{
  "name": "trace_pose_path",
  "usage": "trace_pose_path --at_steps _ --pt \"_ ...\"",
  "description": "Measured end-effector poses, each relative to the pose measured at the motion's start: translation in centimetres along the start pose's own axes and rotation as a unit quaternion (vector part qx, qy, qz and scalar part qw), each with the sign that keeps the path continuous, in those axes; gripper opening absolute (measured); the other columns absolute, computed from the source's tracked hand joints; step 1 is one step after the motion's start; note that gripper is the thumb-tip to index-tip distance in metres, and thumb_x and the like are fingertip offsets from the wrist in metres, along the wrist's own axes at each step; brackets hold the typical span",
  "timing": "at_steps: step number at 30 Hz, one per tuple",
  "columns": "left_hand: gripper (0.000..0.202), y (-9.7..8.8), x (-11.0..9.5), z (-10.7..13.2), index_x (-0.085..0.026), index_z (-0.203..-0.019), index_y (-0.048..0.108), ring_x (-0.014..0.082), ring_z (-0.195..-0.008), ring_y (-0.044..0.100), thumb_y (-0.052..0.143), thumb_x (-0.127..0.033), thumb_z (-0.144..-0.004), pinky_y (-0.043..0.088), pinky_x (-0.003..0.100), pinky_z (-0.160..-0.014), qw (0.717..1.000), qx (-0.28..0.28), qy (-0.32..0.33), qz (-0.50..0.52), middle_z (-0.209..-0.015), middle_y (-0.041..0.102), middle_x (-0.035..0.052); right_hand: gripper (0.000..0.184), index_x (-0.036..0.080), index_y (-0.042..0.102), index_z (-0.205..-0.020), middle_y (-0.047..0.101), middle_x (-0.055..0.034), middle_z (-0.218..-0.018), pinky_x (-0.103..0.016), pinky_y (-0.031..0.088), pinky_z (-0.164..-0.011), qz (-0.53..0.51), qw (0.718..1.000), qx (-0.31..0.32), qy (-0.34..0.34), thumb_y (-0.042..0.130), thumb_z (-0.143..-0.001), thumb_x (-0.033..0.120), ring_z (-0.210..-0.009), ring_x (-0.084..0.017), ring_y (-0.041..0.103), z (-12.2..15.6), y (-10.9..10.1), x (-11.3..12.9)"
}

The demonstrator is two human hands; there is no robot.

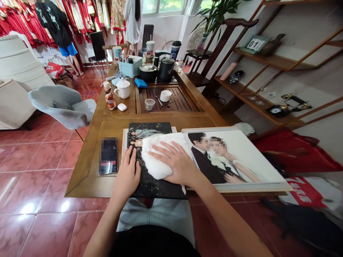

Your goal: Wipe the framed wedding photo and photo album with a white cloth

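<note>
Under my right hand [174, 162], spread flat with fingers apart, a white cloth [152, 167] is pressed onto a dark photo panel [152, 189]. The panel shows small figures near its top and gold flecks; the cloth covers much of its middle. My left hand [130, 167] rests on the panel's left edge, fingers stretched forward, with nothing held in it. To the right lies a large framed wedding photo [252, 157] of a couple, and one side of the cloth reaches its left edge. A phone [108, 157] lies left of my left hand.
Farther back on the wooden table [88, 167] are a brown-labelled bottle [109, 96], a white lidded mug [123, 88], a tea tray [184, 98] and a black kettle [166, 69]. A grey chair [64, 103] stands left, shelves [276, 60] right. Two people stand by hanging red garments.
</note>
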State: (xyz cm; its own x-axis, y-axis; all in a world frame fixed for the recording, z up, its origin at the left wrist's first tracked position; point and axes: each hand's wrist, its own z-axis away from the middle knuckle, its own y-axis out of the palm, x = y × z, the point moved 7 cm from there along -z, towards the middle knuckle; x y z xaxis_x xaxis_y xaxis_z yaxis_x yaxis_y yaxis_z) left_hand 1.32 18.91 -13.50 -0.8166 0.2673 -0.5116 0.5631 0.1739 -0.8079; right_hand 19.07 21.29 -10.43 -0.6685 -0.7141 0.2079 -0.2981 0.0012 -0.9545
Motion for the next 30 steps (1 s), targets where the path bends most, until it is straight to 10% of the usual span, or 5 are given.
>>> trace_pose_path --at_steps 6,18,30 --pt "0.051 0.0 -0.1 0.0 -0.015 -0.155 0.037 0.0321 -0.155 0.029 0.037 -0.024 -0.105 0.032 0.056 -0.124 1.000 0.006 -0.005 -0.009 -0.163 0.036 0.0185 0.075 0.030 0.049 -0.152 0.049 -0.0055 -0.157 -0.060 0.021 -0.120 0.020 0.998 -0.037 0.055 0.070 -0.081 0.039 -0.146 -0.037 0.038 -1.4 -0.3 -2.0" --pt "0.052 0.0 -0.3 0.1 -0.016 -0.155 0.037 0.0319 -0.154 0.031 0.038 -0.023 -0.104 0.033 0.056 -0.124 1.000 -0.002 -0.003 -0.009 -0.162 0.037 0.0182 0.079 0.031 0.047 -0.153 0.045 -0.0046 -0.159 -0.061 0.016 -0.121 0.000 0.999 0.002 -0.035 0.068 -0.077 0.038 -0.147 -0.037 0.037 2.8 0.0 2.6" --pt "0.052 0.1 -0.2 0.0 -0.015 -0.155 0.037 0.0319 -0.155 0.029 0.038 -0.023 -0.104 0.032 0.056 -0.124 1.000 0.001 -0.003 -0.008 -0.162 0.037 0.0187 0.072 0.029 0.050 -0.150 0.047 -0.0056 -0.158 -0.061 0.022 -0.119 0.021 0.998 -0.026 0.050 0.069 -0.082 0.039 -0.146 -0.037 0.038 -1.5 -0.1 -1.7"
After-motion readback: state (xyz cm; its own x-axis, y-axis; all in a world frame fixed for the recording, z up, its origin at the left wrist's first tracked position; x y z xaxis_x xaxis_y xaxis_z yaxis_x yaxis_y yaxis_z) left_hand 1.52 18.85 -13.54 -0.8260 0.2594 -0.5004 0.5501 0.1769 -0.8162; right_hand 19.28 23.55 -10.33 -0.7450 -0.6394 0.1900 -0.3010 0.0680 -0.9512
